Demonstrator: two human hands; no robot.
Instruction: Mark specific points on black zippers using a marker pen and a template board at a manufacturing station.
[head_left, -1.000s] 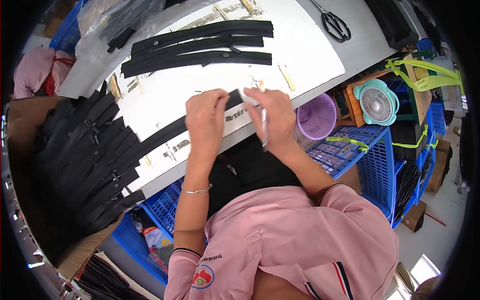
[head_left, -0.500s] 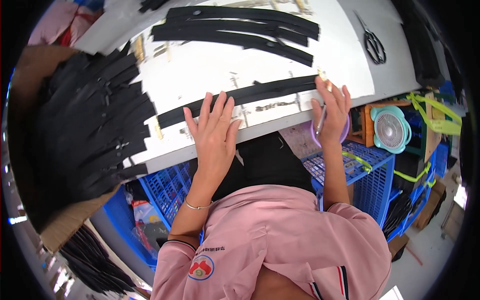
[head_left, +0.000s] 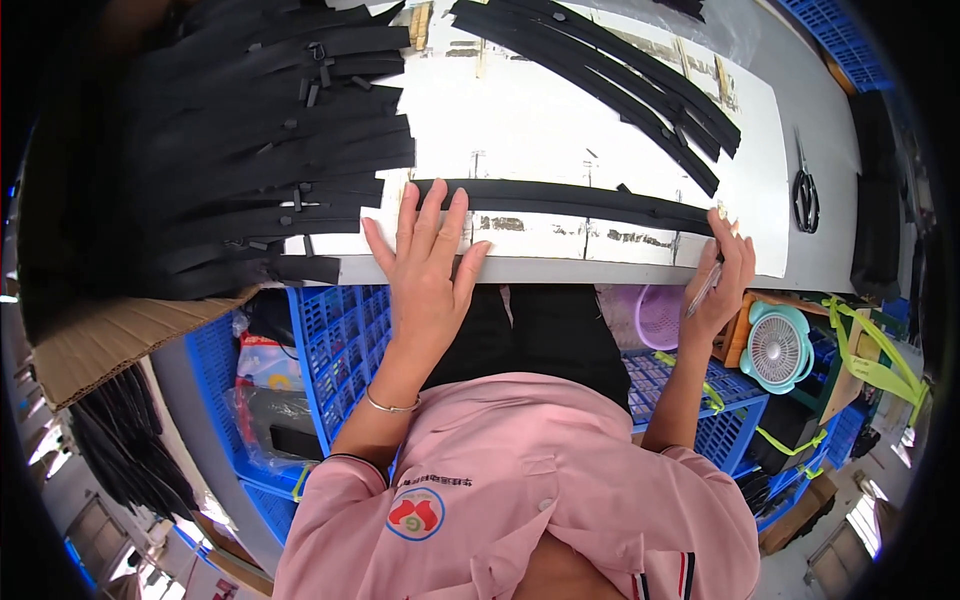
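Observation:
A single black zipper [head_left: 560, 198] lies stretched along the near part of a white marked board [head_left: 530, 120]. My left hand [head_left: 425, 265] rests flat on its left end, fingers spread. At the right end, the fingertips of my right hand [head_left: 722, 280] touch the zipper, while a slim silvery pen [head_left: 704, 288] is tucked in that hand. Farther back on the board lie several loose black zippers [head_left: 620, 90]. Left of my left hand is a thick pile of black zippers [head_left: 290, 130], some with pulls showing.
Black-handled scissors [head_left: 805, 200] lie on the grey table [head_left: 835, 150] to the right. Below the edge stand blue plastic crates [head_left: 340, 350], a purple basket [head_left: 658, 318] and a small teal fan [head_left: 778, 348]. A cardboard flap [head_left: 140, 335] juts out at the left.
My left hand has shifted left along the zipper to its left end. My right hand stays at the right end with the pen. The whole view has turned.

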